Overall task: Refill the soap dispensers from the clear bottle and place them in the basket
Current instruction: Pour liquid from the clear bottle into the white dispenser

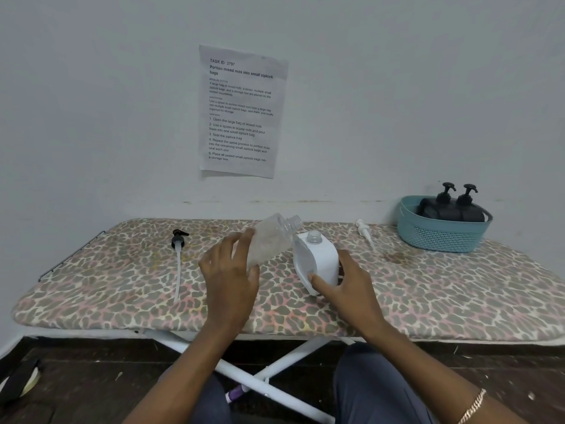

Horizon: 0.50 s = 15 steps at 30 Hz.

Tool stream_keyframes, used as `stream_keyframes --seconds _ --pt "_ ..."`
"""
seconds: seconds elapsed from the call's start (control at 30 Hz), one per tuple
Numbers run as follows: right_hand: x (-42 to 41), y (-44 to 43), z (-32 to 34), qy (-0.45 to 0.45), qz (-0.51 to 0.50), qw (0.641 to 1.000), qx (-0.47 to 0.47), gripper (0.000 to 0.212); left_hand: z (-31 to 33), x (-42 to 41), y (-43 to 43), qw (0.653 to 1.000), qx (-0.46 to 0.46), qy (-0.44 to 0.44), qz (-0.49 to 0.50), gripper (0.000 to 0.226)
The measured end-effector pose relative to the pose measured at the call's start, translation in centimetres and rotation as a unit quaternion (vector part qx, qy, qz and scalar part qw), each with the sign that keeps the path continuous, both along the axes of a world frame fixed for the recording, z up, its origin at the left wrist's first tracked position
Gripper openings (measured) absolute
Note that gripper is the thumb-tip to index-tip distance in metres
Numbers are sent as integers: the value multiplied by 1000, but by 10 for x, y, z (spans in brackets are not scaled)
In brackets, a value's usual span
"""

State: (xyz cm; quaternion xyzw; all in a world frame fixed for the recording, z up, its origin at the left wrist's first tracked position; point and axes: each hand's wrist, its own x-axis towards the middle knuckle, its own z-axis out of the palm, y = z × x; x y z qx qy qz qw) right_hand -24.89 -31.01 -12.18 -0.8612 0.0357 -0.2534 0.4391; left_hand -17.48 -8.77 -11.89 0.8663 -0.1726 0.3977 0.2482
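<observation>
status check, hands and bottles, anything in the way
Left hand holds clear bottle tilted toward the open neck of white dispenser. Right hand steadies it. Two black dispensers in basket. Nothing blocking.

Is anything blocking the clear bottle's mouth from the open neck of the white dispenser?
Nothing visible. The clear plastic bottle, tilted in the left hand, has its mouth just beside the white dispenser's uncapped neck.
</observation>
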Motion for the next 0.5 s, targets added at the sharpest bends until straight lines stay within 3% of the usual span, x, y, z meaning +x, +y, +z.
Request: stream_keyframes --seconds 0.5 --pt "-1 0 2 4 8 1000 -9 60 17 -2 -3 997 43 -59 21 79"
